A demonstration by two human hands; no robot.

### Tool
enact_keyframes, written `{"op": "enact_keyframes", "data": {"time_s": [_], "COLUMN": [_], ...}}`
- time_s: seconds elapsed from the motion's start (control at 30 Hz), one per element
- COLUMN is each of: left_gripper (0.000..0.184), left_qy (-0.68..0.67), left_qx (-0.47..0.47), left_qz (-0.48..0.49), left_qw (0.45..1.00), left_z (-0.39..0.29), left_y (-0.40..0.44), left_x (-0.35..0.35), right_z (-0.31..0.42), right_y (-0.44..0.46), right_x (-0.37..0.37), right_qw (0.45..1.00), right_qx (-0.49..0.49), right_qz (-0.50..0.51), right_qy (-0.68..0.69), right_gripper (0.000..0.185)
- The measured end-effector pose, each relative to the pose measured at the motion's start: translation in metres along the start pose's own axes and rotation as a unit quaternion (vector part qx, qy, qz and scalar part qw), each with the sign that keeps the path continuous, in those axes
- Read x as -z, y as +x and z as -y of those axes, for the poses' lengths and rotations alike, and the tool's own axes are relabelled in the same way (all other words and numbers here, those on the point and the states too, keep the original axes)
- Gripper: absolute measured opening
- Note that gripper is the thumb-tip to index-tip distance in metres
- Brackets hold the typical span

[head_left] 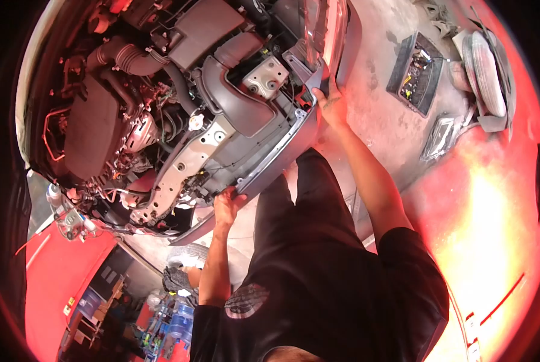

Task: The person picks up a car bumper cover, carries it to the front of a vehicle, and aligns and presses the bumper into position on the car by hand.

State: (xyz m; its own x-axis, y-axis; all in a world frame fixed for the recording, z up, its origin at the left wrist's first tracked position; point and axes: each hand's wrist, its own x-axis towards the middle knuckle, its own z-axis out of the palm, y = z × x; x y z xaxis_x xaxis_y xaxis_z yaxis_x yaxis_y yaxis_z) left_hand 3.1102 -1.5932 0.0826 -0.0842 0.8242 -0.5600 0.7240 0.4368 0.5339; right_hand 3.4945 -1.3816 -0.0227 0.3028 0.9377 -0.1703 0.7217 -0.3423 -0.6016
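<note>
A dark grey front bumper cover [282, 158] runs along the front of a car whose engine bay lies exposed. My left hand [226, 206] grips its upper edge near the middle of the car's nose, with the fingers curled over the rim. At the corner by the headlight [335, 36], my right hand [332, 107] holds the bumper, thumb on top; some of its fingers are hidden. Just behind the bumper are a light metal crossmember [188, 157] and a black air intake duct [237, 99].
On the floor to the right stands a dark bin [416, 75] of small parts. Beyond it are a wheel [484, 72] and a clear-wrapped item [444, 137]. At lower left are blue bottles [181, 323], a person's bare limb and clutter by a red wall [59, 283].
</note>
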Motion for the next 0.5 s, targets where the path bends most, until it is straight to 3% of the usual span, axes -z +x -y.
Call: {"op": "enact_keyframes", "data": {"time_s": [0.07, 0.13, 0.17, 0.23, 0.3, 0.37, 0.43, 0.5], "left_gripper": [0.043, 0.043, 0.042, 0.041, 0.04, 0.04, 0.041, 0.033], "left_qy": [-0.003, -0.187, -0.278, 0.006, -0.109, 0.033, 0.066, 0.019], "left_qx": [0.003, 0.07, 0.106, 0.02, -0.029, -0.023, -0.051, -0.016], "left_qz": [0.006, 0.022, 0.028, 0.047, 0.035, 0.031, 0.003, -0.016], "left_qw": [1.0, 0.98, 0.954, 0.999, 0.993, 0.999, 0.996, 1.0], "left_z": [0.006, 0.015, 0.019, 0.007, 0.003, 0.007, 0.026, 0.001], "left_y": [0.003, 0.005, 0.003, 0.008, 0.006, 0.008, 0.007, 0.001], "left_x": [-0.003, -0.009, -0.012, -0.002, -0.001, -0.002, -0.012, 0.003], "right_z": [-0.002, -0.008, -0.005, 0.009, -0.021, -0.029, 0.006, 0.073], "right_y": [0.003, 0.013, 0.014, 0.012, 0.024, 0.023, 0.012, -0.025], "right_x": [0.003, 0.001, 0.0, 0.001, -0.01, 0.012, 0.038, 0.056], "right_qw": [0.999, 0.994, 0.998, 0.998, 0.997, 0.995, 0.987, 0.956], "right_qx": [0.008, 0.013, -0.008, -0.044, 0.019, 0.075, 0.155, 0.267], "right_qz": [0.004, 0.012, 0.015, 0.027, -0.021, 0.007, 0.051, 0.112], "right_qy": [0.051, 0.105, 0.063, -0.025, -0.076, -0.059, 0.0, 0.045], "right_gripper": [0.084, 0.086, 0.084, 0.082, 0.077, 0.07, 0.064, 0.057]}}
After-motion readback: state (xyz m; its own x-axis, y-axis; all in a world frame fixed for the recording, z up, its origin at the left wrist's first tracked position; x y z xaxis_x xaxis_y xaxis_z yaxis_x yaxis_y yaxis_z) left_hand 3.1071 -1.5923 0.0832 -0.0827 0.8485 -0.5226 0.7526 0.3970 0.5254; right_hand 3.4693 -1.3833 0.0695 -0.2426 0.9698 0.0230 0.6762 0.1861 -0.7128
